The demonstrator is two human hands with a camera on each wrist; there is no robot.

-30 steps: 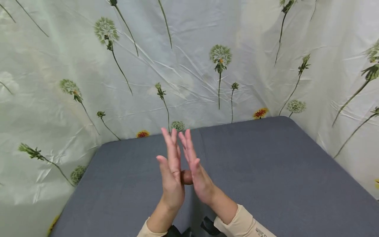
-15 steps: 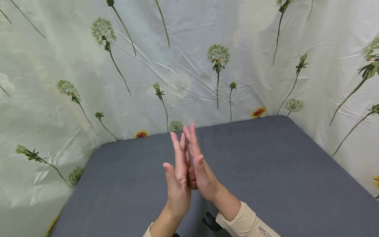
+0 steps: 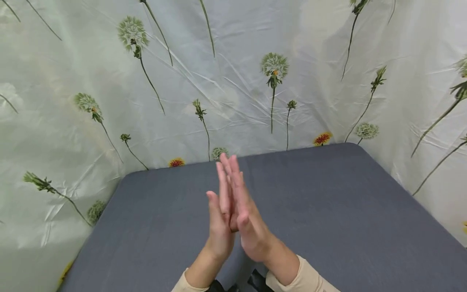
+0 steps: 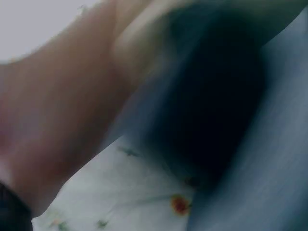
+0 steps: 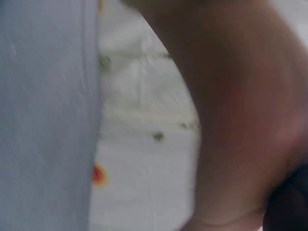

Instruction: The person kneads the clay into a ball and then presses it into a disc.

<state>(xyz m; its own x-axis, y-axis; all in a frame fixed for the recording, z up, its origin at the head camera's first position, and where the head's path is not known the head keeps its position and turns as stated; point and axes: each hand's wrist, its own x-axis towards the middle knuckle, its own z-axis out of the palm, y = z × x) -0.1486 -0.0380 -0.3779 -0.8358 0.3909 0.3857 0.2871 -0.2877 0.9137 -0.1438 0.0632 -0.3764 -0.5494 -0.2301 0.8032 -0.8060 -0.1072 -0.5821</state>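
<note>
In the head view, my left hand [image 3: 220, 229] and right hand [image 3: 255, 233] stand palm to palm above the grey surface, fingers straight and pointing forward. Between the palms sits a small reddish-brown lump [image 3: 234, 223], smooth-looking and mostly hidden by the hands. Both palms press it from the sides. The right hand lies slightly nearer to the body than the left, and both thumbs stick up. The wrist views are blurred: the left one shows my left wrist [image 4: 62, 106], the right one my right wrist [image 5: 245, 110], and the lump is out of sight in both.
A grey padded surface [image 3: 321, 211] spreads under the hands. Behind and beside it hangs a pale curtain [image 3: 233, 81] printed with dandelions and flowers. A black strap piece [image 3: 258, 280] shows by the right cuff, and a dark blurred shape [image 4: 211, 106] fills much of the left wrist view.
The palms rub past each other: the right hand went forward, then back toward the body, the left the opposite way. The gap between them narrowed and less of the lump shows.
</note>
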